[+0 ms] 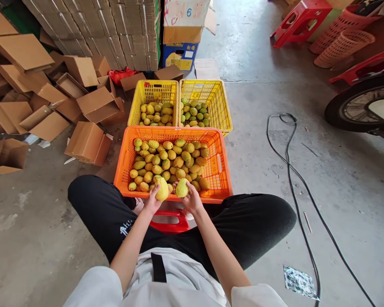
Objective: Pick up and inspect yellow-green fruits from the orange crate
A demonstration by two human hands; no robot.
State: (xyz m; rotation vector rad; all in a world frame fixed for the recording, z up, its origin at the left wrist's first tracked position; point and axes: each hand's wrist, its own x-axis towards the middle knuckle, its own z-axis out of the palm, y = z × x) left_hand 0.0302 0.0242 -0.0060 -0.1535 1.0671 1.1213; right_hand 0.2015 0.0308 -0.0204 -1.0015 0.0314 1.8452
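Fingers of my left hand [152, 202] grasp an oval yellow fruit [162, 189], my right hand [193, 199] a rounded yellow-green fruit [182, 188]; moving either needs steadiness.

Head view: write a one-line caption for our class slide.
Left hand and right hand each hold a yellow-green fruit over an orange crate.

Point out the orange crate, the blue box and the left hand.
Orange crate [215, 167]: head view, bare inner wall at its right end.
Blue box [179, 62]: head view, printed front.
Left hand [152, 202]: head view, middle of the hand.
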